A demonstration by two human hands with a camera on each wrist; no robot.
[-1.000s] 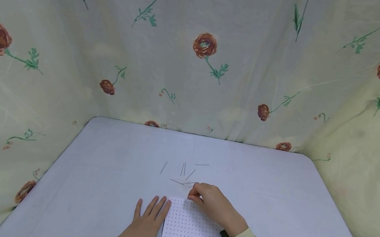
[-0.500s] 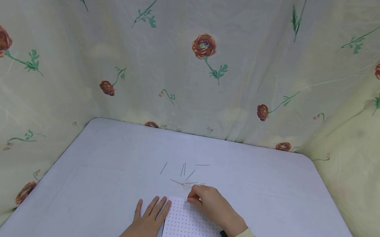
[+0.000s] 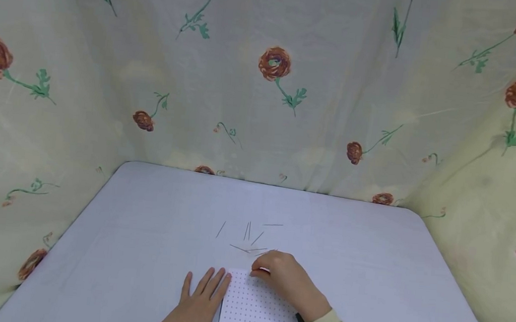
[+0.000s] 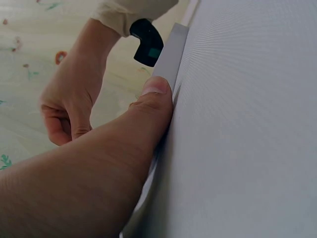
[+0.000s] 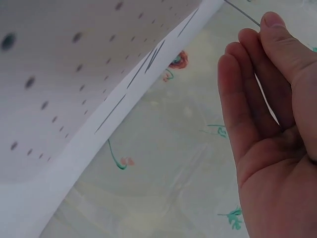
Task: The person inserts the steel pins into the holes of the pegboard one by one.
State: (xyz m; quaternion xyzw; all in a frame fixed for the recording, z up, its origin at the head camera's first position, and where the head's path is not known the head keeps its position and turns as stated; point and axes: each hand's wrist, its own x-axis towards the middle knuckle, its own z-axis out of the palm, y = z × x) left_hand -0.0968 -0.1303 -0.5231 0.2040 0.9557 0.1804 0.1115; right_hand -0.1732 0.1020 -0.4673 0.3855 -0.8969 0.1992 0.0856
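A white pegboard [image 3: 250,312] with rows of small holes lies near the front of the table. My left hand [image 3: 199,300] rests along its left side, fingers straight and spread. In the left wrist view, the thumb [image 4: 156,89] presses against the board's edge [image 4: 173,49]. Over the board's far left part, my right hand [image 3: 287,280] pinches a thin metal pin. The right wrist view shows that pin [image 5: 242,13] sticking out from between thumb and forefinger, its far end cut off by the frame. The other fingers are close together and gently bent.
Several similar thin pins [image 3: 257,238] lie scattered on the white table [image 3: 167,214] beyond the board. A black device [image 4: 147,44] is worn at the right wrist. A flowered curtain [image 3: 316,110] surrounds the table's back and sides.
My right hand has shifted slightly, its fingertips staying near the board's far edge with the pin. The left hand keeps its place, and the head view has drifted a little.
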